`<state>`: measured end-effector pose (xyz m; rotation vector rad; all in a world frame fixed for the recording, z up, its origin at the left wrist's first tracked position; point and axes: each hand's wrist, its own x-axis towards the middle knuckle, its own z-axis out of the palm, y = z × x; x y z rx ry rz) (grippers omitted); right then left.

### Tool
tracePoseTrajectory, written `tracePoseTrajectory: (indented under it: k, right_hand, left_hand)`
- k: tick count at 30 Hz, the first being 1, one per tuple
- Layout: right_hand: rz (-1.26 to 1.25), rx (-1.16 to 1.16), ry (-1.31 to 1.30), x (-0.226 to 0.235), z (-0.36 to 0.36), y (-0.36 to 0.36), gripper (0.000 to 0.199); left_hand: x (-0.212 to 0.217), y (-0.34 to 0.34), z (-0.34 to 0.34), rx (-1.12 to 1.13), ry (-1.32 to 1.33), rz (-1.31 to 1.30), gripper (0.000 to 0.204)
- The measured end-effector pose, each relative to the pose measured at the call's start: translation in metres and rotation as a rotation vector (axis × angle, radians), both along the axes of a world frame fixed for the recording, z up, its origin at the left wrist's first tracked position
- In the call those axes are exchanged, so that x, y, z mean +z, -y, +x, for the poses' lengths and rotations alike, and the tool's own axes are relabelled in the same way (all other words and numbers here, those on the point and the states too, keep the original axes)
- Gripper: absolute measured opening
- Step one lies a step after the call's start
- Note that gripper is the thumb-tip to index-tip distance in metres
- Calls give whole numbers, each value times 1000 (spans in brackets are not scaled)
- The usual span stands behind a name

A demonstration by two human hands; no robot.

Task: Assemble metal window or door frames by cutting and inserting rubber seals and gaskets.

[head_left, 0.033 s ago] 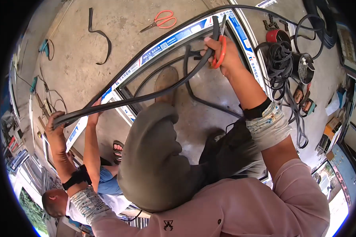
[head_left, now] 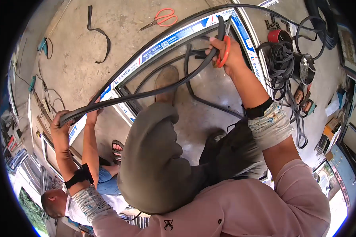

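Observation:
A long black rubber sealing strip [head_left: 146, 93] stretches between my two hands. At the left, my left hand [head_left: 60, 121] is closed round the strip where it doubles back on itself. My right hand [head_left: 230, 54] grips the strip near its end and also holds red-handled scissors [head_left: 226, 51], their blades pointing away beside the strip's end. Beneath lies a frame [head_left: 178, 34] covered in white and blue protective film. The other run of the strip arcs along the frame's far side toward the right.
A second pair of red-handled scissors [head_left: 165, 18] and a loose strip piece [head_left: 106, 41] lie on the concrete floor. Tangled black strips [head_left: 281, 65] and a red roll [head_left: 279, 36] are at the right. A co-worker's hand [head_left: 92, 114] is beside the frame, near my left hand.
Both hands have shifted slightly to the right with the strip and scissors. The grips look the same.

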<state>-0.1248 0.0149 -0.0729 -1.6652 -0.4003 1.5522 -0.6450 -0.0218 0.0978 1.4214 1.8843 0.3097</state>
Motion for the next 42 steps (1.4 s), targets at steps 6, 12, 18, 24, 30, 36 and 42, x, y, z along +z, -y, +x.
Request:
tracePoseTrajectory:
  k: [6, 12, 18, 24, 30, 36, 42]
  right_hand:
    - [78, -225, -101, -62, 39, -18, 20]
    - [115, -349, -106, -87, 46, -39, 18]
    - [139, -457, -46, -94, 25, -40, 14]
    - [-26, -326, 364, -119, 25, -39, 16]
    - [-111, -277, 403, -115, 2, -32, 26]
    - [-148, -320, 424, -100, -25, -44, 33]
    - [-34, -486, 205, -103, -25, -67, 29]
  left_hand:
    - [-63, 14, 69, -496, -279, -168, 24]
    - [-116, 25, 92, -919, -559, -18, 31]
    - [-166, 16, 89, -449, -566, -522, 30]
    - [-162, 20, 71, -414, -598, -281, 26]
    - [-162, 21, 50, -512, -436, 70, 22]
    - [-178, 33, 10, -410, -732, 54, 24]
    - [-178, 32, 13, -243, -638, -87, 21]
